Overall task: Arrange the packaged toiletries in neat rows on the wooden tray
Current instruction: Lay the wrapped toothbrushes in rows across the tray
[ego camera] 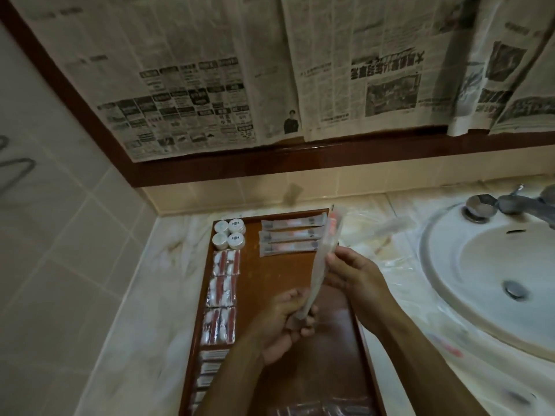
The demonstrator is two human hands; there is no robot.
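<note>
The head view looked down on the wooden tray [365,349], which serves here as the landmark. At its nearest edge some clear wrapped packets [318,411] lay blurred and half cut off, too unclear to say whether they were in order. Above the tray's middle the left hand [282,322] was curled round the lower end of a long packaged toothbrush [321,265], while the right hand [354,274] pinched it higher up, so both hands were clamped on the one packet, held tilted in the air and not yet laid down. Along the tray's left side ran a neat column: small flat sachets [210,367] nearest, then red-and-white packets [223,292] in pairs. In the far left corner stood four round white caps [229,234] in a square. At the far end, right of them, three toothbrush packets [289,237] lay side by side in a row. The tray's centre and right side were bare wood. I judged the work about half done: the held packet would likely join the far row. Beyond the tray's right rim more blurred packets [393,226] lay on the counter beside the sink [450,265], apparently waiting.
</note>
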